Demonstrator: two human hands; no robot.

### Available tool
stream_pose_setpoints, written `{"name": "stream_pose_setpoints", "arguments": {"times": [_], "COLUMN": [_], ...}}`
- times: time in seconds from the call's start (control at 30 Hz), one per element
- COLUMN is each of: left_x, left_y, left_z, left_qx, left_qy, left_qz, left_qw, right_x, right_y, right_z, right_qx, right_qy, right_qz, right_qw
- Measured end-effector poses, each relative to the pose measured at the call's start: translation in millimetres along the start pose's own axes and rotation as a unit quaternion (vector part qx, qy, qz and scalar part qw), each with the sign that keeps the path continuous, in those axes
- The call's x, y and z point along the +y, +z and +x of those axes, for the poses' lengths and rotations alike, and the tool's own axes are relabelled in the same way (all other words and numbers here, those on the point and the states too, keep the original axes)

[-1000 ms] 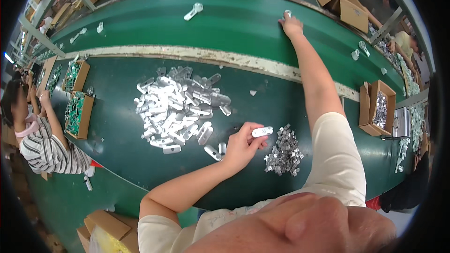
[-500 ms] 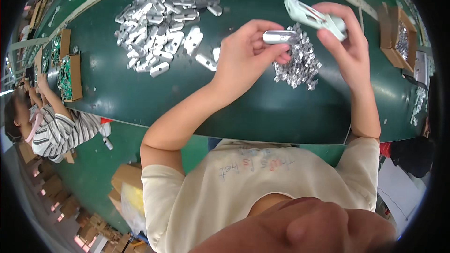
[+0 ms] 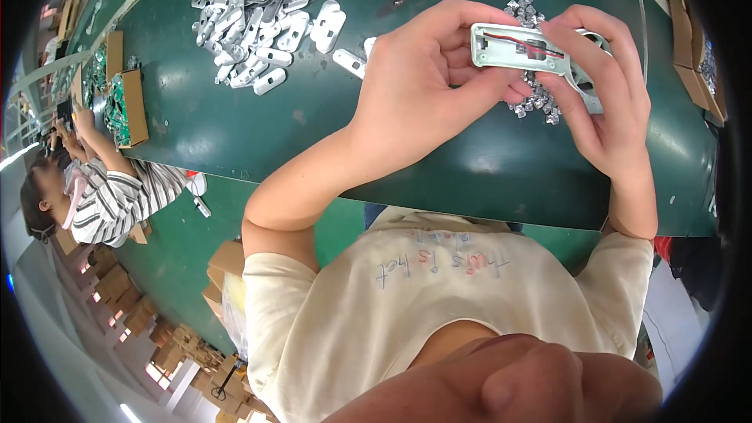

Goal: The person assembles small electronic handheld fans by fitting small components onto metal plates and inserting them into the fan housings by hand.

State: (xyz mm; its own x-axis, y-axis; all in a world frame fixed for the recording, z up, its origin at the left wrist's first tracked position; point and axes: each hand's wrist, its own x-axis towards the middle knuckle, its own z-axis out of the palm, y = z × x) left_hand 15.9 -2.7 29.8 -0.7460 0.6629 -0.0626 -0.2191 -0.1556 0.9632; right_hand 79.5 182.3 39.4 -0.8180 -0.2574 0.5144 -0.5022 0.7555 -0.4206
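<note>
A pale green plastic housing [image 3: 509, 56] with a long open cavity, red and dark wires inside and a round ring-like end is held level between my hands. My left hand [image 3: 431, 78] is closed around its left end, the thumb along the lower edge. My right hand [image 3: 607, 78] grips it near the ringed end, fingers over the top and thumb below. No silver cover shows in my left hand; the housing and fingers may hide it. Beneath the housing lies a pile of small shiny metal pieces [image 3: 540, 106], partly covered by my hands.
A heap of silver oblong covers [image 3: 258, 23] spreads over the green table [image 3: 470, 176] at the far left. Cardboard boxes stand at the right edge [image 3: 693, 63] and at the left, one with green circuit boards [image 3: 120, 110]. A person in a striped top [image 3: 110, 204] works at the left.
My right hand has brought the housing down and left to my left hand, turning its open cavity into view. Both hands now grip it. The silver cover is out of sight.
</note>
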Motion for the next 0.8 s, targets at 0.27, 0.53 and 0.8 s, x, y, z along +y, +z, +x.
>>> {"name": "stream_pose_setpoints", "arguments": {"times": [0.27,0.53,0.8], "left_x": [2.5,0.8,-3.1], "left_y": [-2.5,-5.9,-5.9], "left_z": [1.6,3.3,5.6], "left_qx": [-0.006,-0.007,0.016], "left_qy": [0.005,-0.001,0.049], "left_qz": [-0.030,-0.027,0.064], "left_qw": [1.000,1.000,0.997], "right_x": [-1.5,3.0,5.5], "right_y": [1.7,4.5,9.1], "right_z": [2.3,1.5,3.9], "right_qx": [0.003,0.009,0.005], "right_qy": [-0.018,-0.057,0.083], "right_qz": [-0.035,-0.060,0.162], "right_qw": [0.999,0.997,0.983]}}
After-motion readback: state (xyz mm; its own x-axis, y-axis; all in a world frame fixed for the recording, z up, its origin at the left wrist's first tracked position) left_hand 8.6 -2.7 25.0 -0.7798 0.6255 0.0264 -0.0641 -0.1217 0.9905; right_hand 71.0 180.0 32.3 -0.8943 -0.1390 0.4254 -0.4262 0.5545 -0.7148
